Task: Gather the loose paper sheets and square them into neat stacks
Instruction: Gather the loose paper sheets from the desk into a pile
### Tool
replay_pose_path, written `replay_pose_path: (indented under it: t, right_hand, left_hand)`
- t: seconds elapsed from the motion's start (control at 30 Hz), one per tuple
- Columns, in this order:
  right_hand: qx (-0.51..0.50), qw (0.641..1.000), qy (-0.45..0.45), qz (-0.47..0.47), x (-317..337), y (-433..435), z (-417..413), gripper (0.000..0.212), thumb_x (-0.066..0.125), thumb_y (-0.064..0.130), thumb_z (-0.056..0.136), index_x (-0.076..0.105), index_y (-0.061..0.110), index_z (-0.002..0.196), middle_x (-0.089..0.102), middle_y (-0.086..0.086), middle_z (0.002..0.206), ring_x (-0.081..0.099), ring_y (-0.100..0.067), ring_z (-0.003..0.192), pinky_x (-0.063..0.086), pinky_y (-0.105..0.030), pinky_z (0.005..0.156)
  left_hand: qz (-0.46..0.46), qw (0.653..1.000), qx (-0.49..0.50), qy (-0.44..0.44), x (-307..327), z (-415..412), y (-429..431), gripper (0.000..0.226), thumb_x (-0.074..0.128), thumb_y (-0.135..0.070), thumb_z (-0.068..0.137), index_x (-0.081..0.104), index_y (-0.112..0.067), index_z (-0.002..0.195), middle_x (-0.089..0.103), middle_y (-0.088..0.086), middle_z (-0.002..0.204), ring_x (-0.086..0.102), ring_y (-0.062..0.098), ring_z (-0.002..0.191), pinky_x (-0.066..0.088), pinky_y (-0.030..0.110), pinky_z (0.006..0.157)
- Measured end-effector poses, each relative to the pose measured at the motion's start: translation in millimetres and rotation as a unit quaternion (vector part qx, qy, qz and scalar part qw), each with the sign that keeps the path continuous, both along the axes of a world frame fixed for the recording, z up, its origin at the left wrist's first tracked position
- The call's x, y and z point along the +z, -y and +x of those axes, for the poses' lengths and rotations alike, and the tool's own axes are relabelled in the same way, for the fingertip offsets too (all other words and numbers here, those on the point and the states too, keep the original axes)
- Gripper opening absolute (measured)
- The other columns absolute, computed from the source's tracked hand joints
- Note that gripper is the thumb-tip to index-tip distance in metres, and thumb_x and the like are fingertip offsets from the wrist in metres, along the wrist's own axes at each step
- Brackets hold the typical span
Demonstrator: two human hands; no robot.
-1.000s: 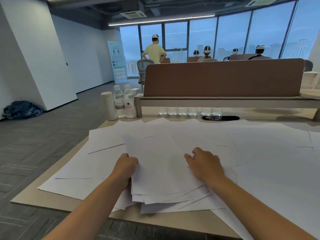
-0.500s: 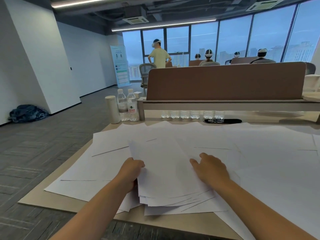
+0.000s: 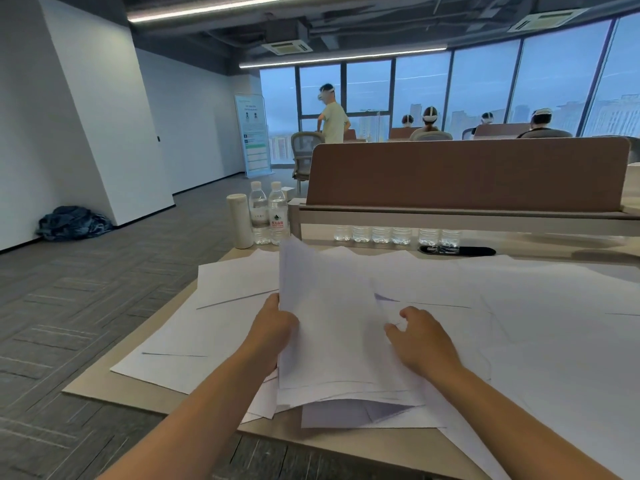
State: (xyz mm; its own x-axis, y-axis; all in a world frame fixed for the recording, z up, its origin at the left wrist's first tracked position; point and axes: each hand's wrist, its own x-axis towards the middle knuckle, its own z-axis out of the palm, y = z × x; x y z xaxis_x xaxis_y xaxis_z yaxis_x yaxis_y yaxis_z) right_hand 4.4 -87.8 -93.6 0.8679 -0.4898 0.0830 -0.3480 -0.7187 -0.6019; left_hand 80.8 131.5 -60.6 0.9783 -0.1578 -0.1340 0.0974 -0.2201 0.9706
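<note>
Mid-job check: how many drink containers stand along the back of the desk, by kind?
Tall water bottles: 2
White cylindrical flask: 1
Half-hidden bottles under the divider: 6
Total: 9

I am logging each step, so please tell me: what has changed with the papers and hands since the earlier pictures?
The stack, flat on the table before, is now lifted at its far end. The left hand keeps its grip on the left edge; the right hand, earlier resting on top, now curls round the right edge. Loose sheets and bottles stayed put.
</note>
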Motion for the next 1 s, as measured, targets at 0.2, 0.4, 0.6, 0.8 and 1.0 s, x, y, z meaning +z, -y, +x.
replay_pose_path:
  t: [0.2, 0.4, 0.6, 0.8, 1.0]
  right_hand:
    - [-0.017, 0.959, 0.065, 0.275, 32, 0, 7, 0.066, 0.068, 0.042, 0.088, 0.047, 0.005, 0.139, 0.06, -0.013, 0.132, 0.062, -0.029, 0.113, 0.049, -0.041, 0.095]
    - [0.02, 0.883, 0.051, 0.466, 48, -20, 13, 0.014, 0.071, 0.024, 0.087, 0.069, 0.01, 0.085, 0.061, -0.005, 0.073, 0.05, -0.015, 0.058, 0.04, -0.026, 0.057]
    - [0.028, 0.86, 0.023, 0.51, 46, -31, 19, 0.021, 0.075, 0.021, 0.085, 0.071, 0.005, 0.099, 0.062, -0.003, 0.071, 0.053, -0.016, 0.06, 0.045, -0.028, 0.058]
    - [0.065, 0.823, 0.104, 0.555, 60, -42, 23, 0.023, 0.063, -0.001, 0.089, 0.065, -0.001, 0.112, 0.073, -0.018, 0.1, 0.069, -0.029, 0.082, 0.057, -0.039, 0.076]
    - [0.083, 0.849, 0.23, 0.468, 89, -41, 31, 0.02, 0.066, 0.0, 0.088, 0.066, 0.012, 0.104, 0.074, -0.01, 0.099, 0.071, -0.027, 0.088, 0.058, -0.04, 0.079]
  left_hand:
    - [-0.096, 0.995, -0.034, 0.02, 30, -4, -24, 0.042, 0.046, 0.008, 0.088, 0.059, -0.011, 0.123, 0.069, 0.009, 0.106, 0.066, 0.03, 0.095, 0.053, 0.035, 0.076]
    - [-0.118, 0.991, -0.059, 0.038, 50, 1, -43, 0.041, 0.048, 0.006, 0.089, 0.062, -0.019, 0.117, 0.071, 0.007, 0.107, 0.066, 0.033, 0.096, 0.055, 0.042, 0.08]
    - [-0.105, 0.99, -0.077, 0.046, 53, 5, -61, 0.041, 0.053, 0.002, 0.08, 0.067, -0.022, 0.111, 0.071, 0.013, 0.114, 0.066, 0.037, 0.101, 0.049, 0.055, 0.098]
    - [-0.095, 0.987, -0.1, 0.082, 53, 8, -67, 0.051, 0.05, 0.005, 0.086, 0.064, -0.029, 0.12, 0.072, 0.003, 0.117, 0.067, 0.032, 0.108, 0.049, 0.054, 0.098]
    - [-0.153, 0.977, -0.087, 0.12, 73, 16, -59, 0.038, 0.051, 0.008, 0.09, 0.064, -0.014, 0.118, 0.072, 0.012, 0.111, 0.069, 0.033, 0.099, 0.054, 0.047, 0.086]
